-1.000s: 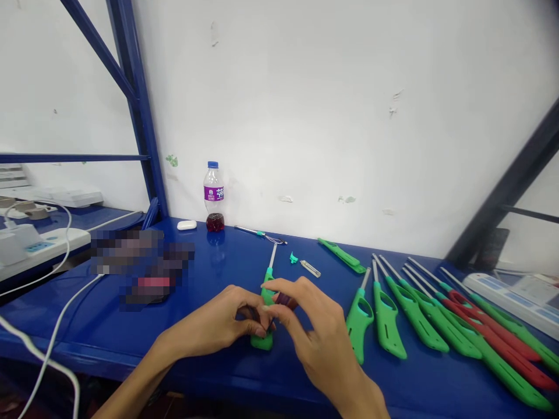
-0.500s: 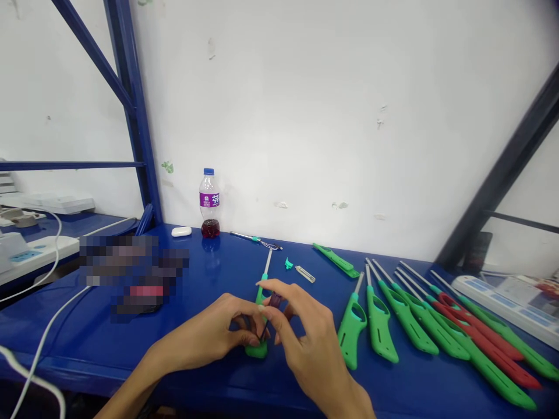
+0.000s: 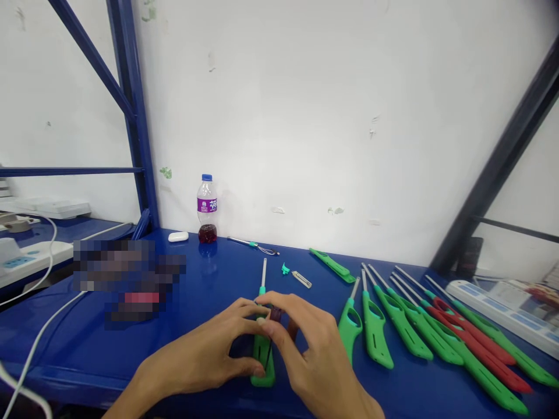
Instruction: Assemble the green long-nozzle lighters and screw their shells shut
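A green gas lighter (image 3: 263, 379) with a metal tube lies on the blue table in front of me. My left hand (image 3: 220, 346) grips it, with the thumb on the left of the handle and the fingers across its upper part. Between the thumb and fingers of my right hand (image 3: 312, 343) is a small screwdriver (image 3: 276, 315) with a dark purple handle. Its thin shaft points down at the lighter's lower handle; I cannot tell whether the tip sits in a screw. Beyond the hands lie a small teal trigger (image 3: 285, 269) and a clear fuel tank (image 3: 301, 279).
Several green lighters (image 3: 378, 334) and red ones (image 3: 493, 364) lie in a row at right, near a white power strip (image 3: 502, 314). A green shell (image 3: 332, 266), a loose lighter tube with wires (image 3: 248, 243), a bottle (image 3: 207, 209) and a white case (image 3: 178, 237) stand along the wall.
My left thumb has moved lower, away from the fingers, so more of the lighter's handle shows. My right hand keeps the screwdriver over it. The view has shifted slightly.
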`<state>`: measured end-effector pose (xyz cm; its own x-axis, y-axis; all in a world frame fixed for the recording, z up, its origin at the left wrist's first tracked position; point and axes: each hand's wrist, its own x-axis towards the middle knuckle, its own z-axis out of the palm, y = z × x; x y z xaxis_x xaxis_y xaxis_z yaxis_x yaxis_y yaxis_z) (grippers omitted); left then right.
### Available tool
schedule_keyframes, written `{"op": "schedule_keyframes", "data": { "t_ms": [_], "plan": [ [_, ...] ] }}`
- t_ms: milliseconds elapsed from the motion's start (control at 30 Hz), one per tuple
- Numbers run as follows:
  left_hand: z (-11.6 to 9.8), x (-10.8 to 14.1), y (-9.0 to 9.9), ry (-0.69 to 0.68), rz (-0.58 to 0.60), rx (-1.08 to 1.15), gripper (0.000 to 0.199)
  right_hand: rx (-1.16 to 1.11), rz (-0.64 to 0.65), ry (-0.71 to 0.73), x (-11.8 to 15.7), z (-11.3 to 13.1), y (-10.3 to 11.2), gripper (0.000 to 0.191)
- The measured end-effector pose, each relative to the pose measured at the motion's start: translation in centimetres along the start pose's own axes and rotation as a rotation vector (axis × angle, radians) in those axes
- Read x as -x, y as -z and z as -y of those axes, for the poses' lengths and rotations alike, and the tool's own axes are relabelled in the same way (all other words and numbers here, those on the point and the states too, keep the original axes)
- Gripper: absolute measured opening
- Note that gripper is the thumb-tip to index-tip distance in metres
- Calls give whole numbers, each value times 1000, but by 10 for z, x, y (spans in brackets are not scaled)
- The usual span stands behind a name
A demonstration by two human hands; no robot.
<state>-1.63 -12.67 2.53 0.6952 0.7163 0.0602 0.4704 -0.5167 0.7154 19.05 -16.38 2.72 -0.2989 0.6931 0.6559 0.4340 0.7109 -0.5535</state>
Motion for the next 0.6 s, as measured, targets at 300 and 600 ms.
{"op": "schedule_keyframes", "data": {
  "t_ms": [300,600],
  "plan": [
    [9,-2,-6,-40,-55,-25,63,38,-15,-65,-3,1,2,18],
    [3,0,-9,-4,-61,91,58,110,-42,-42,2,15,-10,9]
  ]
}}
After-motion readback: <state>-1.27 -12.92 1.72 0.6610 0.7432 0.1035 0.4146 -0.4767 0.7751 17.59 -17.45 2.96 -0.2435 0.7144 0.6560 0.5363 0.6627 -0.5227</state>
